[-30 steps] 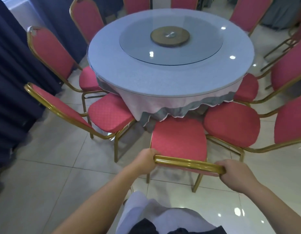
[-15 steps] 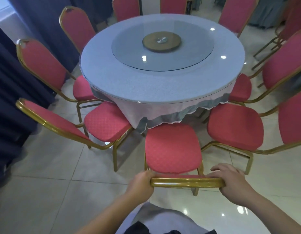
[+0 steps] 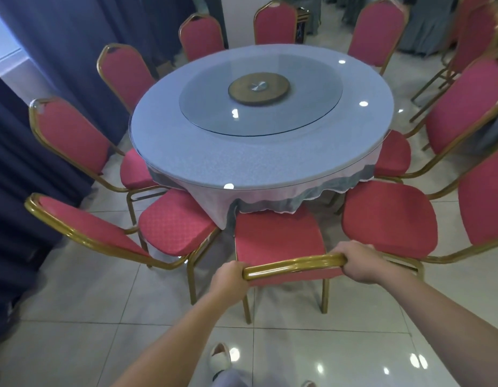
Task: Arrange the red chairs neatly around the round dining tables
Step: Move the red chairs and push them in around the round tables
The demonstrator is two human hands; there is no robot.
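A red chair (image 3: 275,238) with a gold frame stands right in front of me, its seat front under the drape of the round table (image 3: 259,163). My left hand (image 3: 228,277) grips the left end of its gold top rail. My right hand (image 3: 356,261) grips the right end of the same rail. Several more red chairs ring the table, among them one close on the left (image 3: 172,222) and one close on the right (image 3: 387,216).
The table carries a glass turntable (image 3: 259,96) with a wooden hub. Dark blue curtains (image 3: 24,152) hang close on the left. More chairs (image 3: 465,51) and draped tables stand at the back right. My white shoe (image 3: 220,358) shows on glossy floor tiles.
The held chair has moved forward, so its seat front now reaches under the table drape. My right hand has closed round the rail again. My arms are stretched further out.
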